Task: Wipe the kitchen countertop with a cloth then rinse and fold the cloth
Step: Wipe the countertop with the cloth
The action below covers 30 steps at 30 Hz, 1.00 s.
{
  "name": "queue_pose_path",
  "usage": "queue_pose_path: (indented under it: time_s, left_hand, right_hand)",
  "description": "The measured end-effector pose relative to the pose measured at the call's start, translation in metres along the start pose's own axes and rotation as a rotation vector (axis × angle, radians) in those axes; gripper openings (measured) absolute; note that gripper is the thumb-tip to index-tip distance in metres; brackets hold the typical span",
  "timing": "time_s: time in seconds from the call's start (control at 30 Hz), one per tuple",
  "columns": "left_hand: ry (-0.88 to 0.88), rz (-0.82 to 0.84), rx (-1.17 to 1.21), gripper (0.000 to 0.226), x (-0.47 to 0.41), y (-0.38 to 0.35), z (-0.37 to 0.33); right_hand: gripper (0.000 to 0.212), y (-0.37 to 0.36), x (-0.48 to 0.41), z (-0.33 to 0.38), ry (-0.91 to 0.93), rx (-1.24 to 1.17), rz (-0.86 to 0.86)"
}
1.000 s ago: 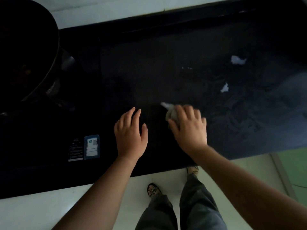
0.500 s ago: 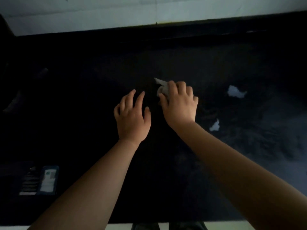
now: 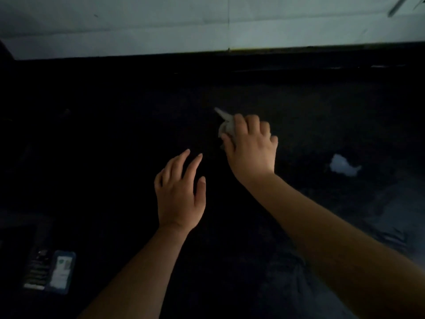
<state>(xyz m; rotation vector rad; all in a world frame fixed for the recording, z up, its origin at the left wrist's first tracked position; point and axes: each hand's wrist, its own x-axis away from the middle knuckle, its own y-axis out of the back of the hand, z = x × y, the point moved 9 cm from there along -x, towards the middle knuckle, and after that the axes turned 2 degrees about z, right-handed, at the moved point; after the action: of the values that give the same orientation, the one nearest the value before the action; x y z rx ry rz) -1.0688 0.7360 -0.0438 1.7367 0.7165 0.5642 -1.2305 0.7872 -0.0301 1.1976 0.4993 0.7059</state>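
Black and glossy, the worktop [image 3: 115, 134] fills almost the whole head view, and it is so dark that little detail shows on it. The right hand [image 3: 251, 148] lies palm down on it, with the fingers curled over a small, pale, bunched cloth [image 3: 226, 127]. The thumb closes on the near side, so this hand grips the cloth against the surface. A pointed corner of the cloth sticks out beyond the fingertips, up and to the left.

The left hand [image 3: 180, 199] is nearer to the person and just to the left of the right hand, not touching it. Its fingers are straight and a little spread, and it holds nothing. Whether it rests on the worktop or hovers over it, I cannot tell.

To the right of the right hand, apart from it, lies a white scrap [image 3: 342, 168]. Far to the left of the left hand, closer to the person, sits a blue-edged label [image 3: 62, 271]. Beyond both hands a pale wall [image 3: 207, 24] runs along the far edge.
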Motion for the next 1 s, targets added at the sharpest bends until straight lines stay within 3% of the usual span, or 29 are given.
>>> queue_pose_path:
  time_s: [0.17,0.37,0.47,0.63,0.83,1.0]
  left_hand:
    - [0.018,-0.004,0.012,0.047,0.0,0.0,0.003]
    - [0.023,-0.013,0.009,0.047,0.0,0.0,0.003]
    - [0.024,-0.017,0.008,0.048,0.0,0.001,0.003]
    - [0.012,-0.021,0.014,0.048,-0.001,0.001,0.002]
    - [0.025,-0.023,0.075,0.044,0.001,0.001,0.004]
    - [-0.119,-0.084,0.187,0.04,0.013,0.014,-0.007]
  right_hand:
    - [0.052,0.005,0.046,-0.007,0.119,0.011,-0.012]
    - [0.05,0.007,-0.064,-0.022,-0.178,-0.021,-0.043]
    - [0.048,0.002,-0.084,-0.001,-0.095,-0.02,-0.052]
    - [0.051,-0.001,-0.002,0.008,0.206,-0.029,0.037]
    - [0.05,0.006,0.114,-0.023,-0.011,0.022,0.002]
    - [0.051,0.006,0.204,-0.017,0.033,0.02,0.031]
